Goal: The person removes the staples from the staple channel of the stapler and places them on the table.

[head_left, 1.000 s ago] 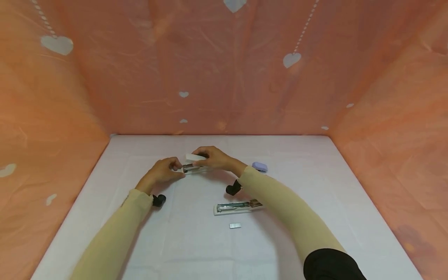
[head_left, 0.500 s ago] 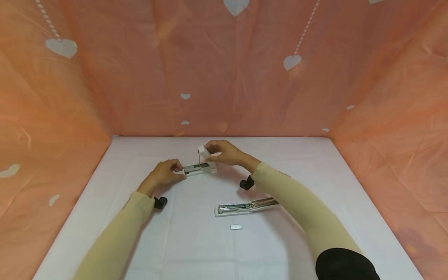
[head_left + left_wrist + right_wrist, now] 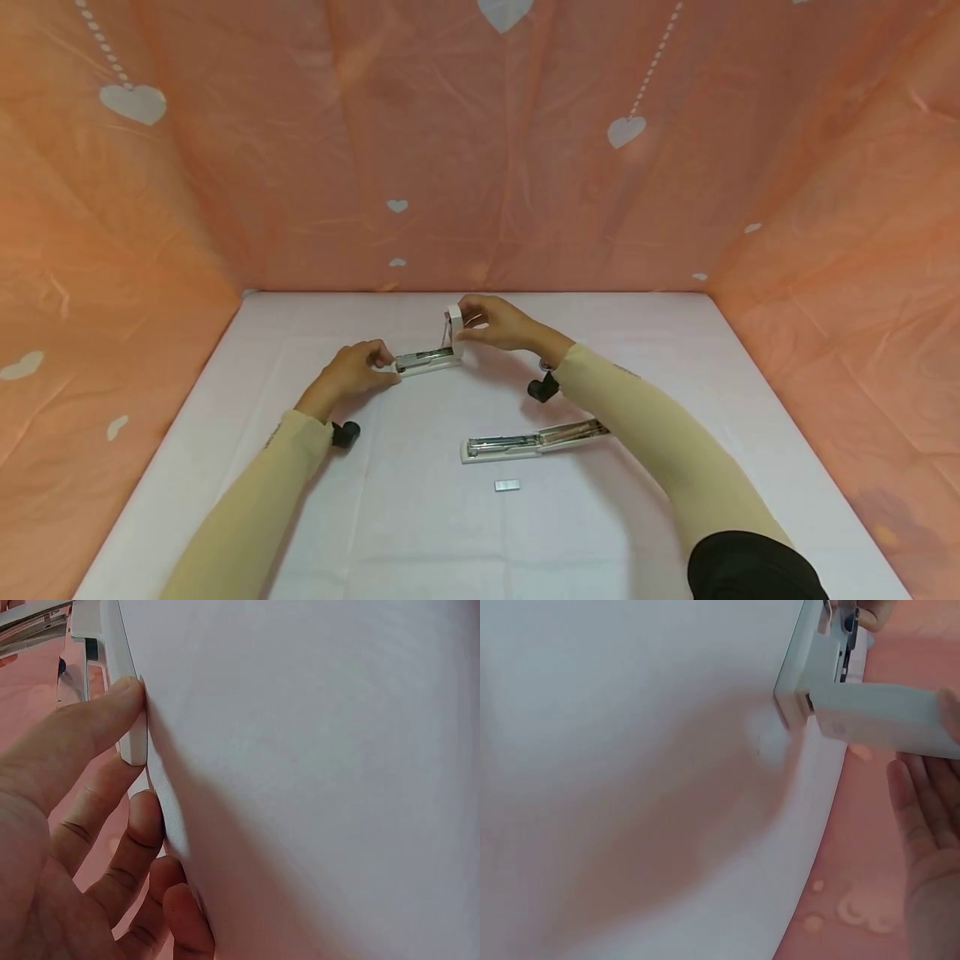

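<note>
Head view: left hand [image 3: 352, 372] is pinching the near-left end of a white stapler [image 3: 429, 358] that is lying on the white counter [image 3: 420, 533], its base staying flat while its metal staple channel is showing. Right hand [image 3: 501, 322] is pinching the stapler's white top cover [image 3: 454, 321] between thumb and fingertips and is holding it swung up, nearly upright, above the far-right end of the base. The stapler is thus sitting between the two hands, toward the back of the counter. A second stapler [image 3: 534, 440] is lying opened out flat nearer the person, partly hidden by the right sleeve, with a small strip of staples [image 3: 507, 485] just in front of it.

Left wrist view: the left hand [image 3: 75, 847] is filling the lower left; its thumb is pressing on the edge of the stapler base [image 3: 127, 712], with curled fingers below. The far end of the stapler is being cut off at the top edge.

Right wrist view: the white cover [image 3: 881, 720] is standing out from the hinge end of the base, blurred; only the palm and fingertips of the right hand [image 3: 930, 847] are showing at the right edge, so the grip itself is hard to make out here.
</note>
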`<state>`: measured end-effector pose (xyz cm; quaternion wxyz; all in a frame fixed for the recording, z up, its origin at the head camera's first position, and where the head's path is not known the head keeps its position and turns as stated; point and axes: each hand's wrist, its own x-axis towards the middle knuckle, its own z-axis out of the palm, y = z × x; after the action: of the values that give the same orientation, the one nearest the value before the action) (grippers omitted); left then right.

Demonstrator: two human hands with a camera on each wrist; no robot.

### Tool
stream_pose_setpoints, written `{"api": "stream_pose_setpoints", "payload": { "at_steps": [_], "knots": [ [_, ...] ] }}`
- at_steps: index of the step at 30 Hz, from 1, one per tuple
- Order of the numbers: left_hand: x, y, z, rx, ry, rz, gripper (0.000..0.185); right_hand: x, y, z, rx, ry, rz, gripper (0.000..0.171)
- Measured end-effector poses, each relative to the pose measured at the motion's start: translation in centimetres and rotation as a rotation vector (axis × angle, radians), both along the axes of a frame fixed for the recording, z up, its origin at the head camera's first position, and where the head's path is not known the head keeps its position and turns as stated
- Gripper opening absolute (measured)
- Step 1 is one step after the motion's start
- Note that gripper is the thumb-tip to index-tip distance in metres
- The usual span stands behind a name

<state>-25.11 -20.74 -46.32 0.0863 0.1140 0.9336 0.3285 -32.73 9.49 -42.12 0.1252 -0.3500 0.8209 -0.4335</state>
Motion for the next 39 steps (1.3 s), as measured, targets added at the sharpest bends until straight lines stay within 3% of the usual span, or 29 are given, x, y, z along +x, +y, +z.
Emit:
{"api": "stream_pose_setpoints", "payload": {
  "at_steps": [10, 23, 39],
  "knots": [
    [0.3, -0.1, 0.2, -0.004, -0.007, 0.0, 0.031, -0.6, 2.2, 0.2, -0.019, -0.015, 0.011, 0.032],
    [0.4, 0.0, 0.6, -0.021, -0.014, 0.018, 0.03, -1.0, 3.9, 0.6, 0.183, 0.16, -0.028, 0.029],
    [0.5, -0.4, 0.4, -0.015, -0.012, 0.016, 0.031, -1.1, 4.3, -0.2, 0.33, 0.157, -0.039, 0.027]
  ]
}}
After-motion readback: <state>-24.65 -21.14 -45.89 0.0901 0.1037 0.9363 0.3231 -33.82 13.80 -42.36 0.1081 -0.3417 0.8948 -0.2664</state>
